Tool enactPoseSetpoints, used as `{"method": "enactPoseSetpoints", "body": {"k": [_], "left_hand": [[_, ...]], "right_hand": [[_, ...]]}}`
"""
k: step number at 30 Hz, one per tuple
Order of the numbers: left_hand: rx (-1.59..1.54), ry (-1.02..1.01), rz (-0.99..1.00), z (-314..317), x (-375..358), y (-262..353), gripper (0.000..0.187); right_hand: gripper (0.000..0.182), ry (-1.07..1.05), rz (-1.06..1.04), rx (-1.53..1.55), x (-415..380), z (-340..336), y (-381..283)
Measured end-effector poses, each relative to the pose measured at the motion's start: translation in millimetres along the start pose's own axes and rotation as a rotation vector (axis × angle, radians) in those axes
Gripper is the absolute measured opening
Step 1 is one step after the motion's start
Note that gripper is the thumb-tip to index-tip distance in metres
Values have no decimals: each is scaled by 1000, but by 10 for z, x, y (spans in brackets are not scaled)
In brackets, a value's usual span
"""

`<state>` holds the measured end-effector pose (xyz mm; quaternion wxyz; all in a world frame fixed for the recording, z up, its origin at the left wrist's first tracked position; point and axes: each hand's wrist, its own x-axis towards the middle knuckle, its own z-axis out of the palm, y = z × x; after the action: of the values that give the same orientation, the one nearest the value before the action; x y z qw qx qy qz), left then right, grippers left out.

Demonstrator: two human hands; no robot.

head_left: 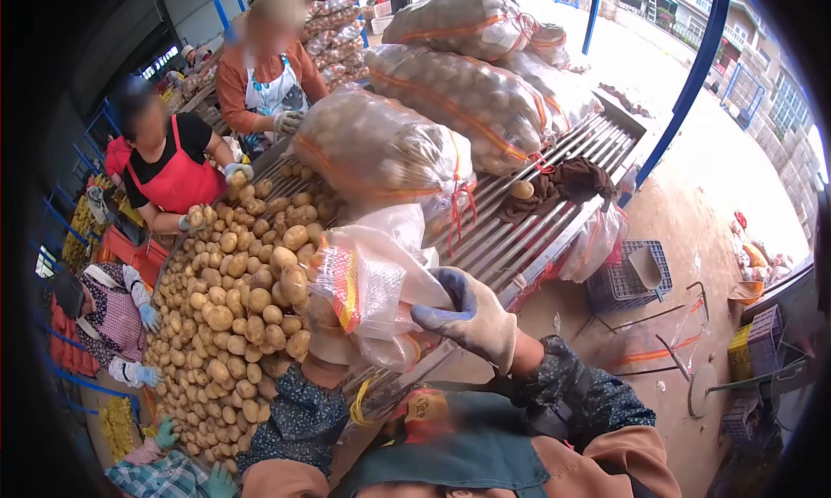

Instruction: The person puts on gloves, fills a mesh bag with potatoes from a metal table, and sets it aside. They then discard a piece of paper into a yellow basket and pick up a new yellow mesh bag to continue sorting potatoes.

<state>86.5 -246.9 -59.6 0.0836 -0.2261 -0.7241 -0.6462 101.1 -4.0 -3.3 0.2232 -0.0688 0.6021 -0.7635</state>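
A whitish, translucent plastic bag [389, 268] with a red and yellow mesh strip is spread out in front of me. My right hand [474, 316], in a pale glove with blue-coated fingertips, pinches its right edge between thumb and fingers. My left hand [333, 346], gloved too, is against the left side of the bag; the bag covers its fingers, so their grip is hidden. Beside and beyond it lies a large heap of loose potatoes [234, 320]. Just past the bag rests a full, tied sack of potatoes [381, 147] with red string.
More full sacks [459, 100] lie on a metal slatted rack [554, 190], along with a dark cloth [584, 182] and one potato. Several co-workers stand left; one in a red apron [190, 182] holds potatoes. A blue crate [630, 277] and a wire stand [666, 351] are at right.
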Motion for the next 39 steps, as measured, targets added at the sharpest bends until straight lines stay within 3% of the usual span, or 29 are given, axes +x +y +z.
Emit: {"method": "enactPoseSetpoints", "body": {"k": [1, 3, 4, 6, 8, 9, 11, 13, 14, 15, 16, 18, 20, 21, 23, 25, 26, 27, 29, 30, 31, 33, 34, 35, 37, 38, 39], "left_hand": [[-8, -27, 6, 128, 19, 23, 49], [421, -175, 209, 461, 63, 77, 50], [775, -343, 248, 694, 116, 229, 50], [561, -381, 193, 1227, 38, 161, 50], [174, -436, -19, 1780, -63, 44, 50], [-87, -455, -192, 2024, -96, 1, 50], [-731, -462, -602, 2425, -56, 9, 51], [-896, -591, -742, 2726, 64, 126, 51], [-27, -669, -441, 2839, 47, 263, 49], [17, -825, -294, 3011, 123, 545, 46], [9, -863, -395, 3079, 178, 697, 53], [11, -918, -490, 3235, 233, 906, 60], [134, -771, -132, 3483, 189, 1059, 73], [138, -785, -128, 3704, 182, 1124, 73], [555, -720, 734, 4184, 135, 1221, 94], [415, -893, 630, 4536, 46, 775, 114], [-237, -1170, 89, 4647, -23, 657, 120], [-239, -1189, 90, 4769, -32, 566, 120], [-266, -1109, 38, 5031, -3, 452, 122], [-455, -1083, -255, 5104, 45, 634, 116], [-475, -1091, -256, 5160, 89, 546, 116], [-536, -1063, -484, 5276, 252, 293, 100], [-607, -1009, -616, 5235, 406, 270, 82], [-621, -1001, -639, 5238, 562, 193, 69], [-771, -935, -916, 5145, 803, 80, 58], [-769, -931, -926, 5137, 909, -22, 58], [-621, -1063, -517, 5152, 1000, -133, 53]], "right_hand": [[89, 26, -11, 7, -105, -101, 6], [109, 464, -477, -1115, -336, -364, 71], [123, 461, -421, -1041, -445, -479, 172], [122, 181, -236, -313, -704, -713, 414], [97, 91, -184, -100, -1035, -817, 660], [57, 217, -343, -75, -1278, -866, 625], [48, 409, -77, 148, -1759, -1085, 525], [58, 556, -79, 116, -2124, -1417, 630], [53, 694, -83, -23, -2334, -1568, 648], [51, 796, -47, -103, -2579, -1729, 651], [48, 924, -81, -125, -2740, -1925, 823], [43, 1131, 132, -570, -3109, -2184, 724], [47, 1099, 398, -785, -3376, -2291, 686], [50, 1049, 473, -901, -3468, -2292, 690], [52, 1019, 407, -936, -3466, -2262, 722], [54, 994, 339, -979, -3447, -2269, 755], [53, 1111, 152, -835, -3432, -2279, 790], [54, 1223, -35, -681, -3403, -2302, 824], [56, 1333, -167, -222, -3408, -2508, 971], [59, 1350, -346, -97, -3356, -2541, 991], [59, 1364, -337, -110, -3326, -2554, 993], [59, 1313, -493, 149, -3263, -2607, 903], [64, 1097, -548, 265, -3335, -2603, 757], [64, 1100, -542, 262, -3436, -2632, 630], [62, 915, -168, 244, -3629, -2803, 429], [67, 1048, -106, 226, -3660, -2957, 420], [67, 1048, -99, 237, -3598, -3111, 459]]}}
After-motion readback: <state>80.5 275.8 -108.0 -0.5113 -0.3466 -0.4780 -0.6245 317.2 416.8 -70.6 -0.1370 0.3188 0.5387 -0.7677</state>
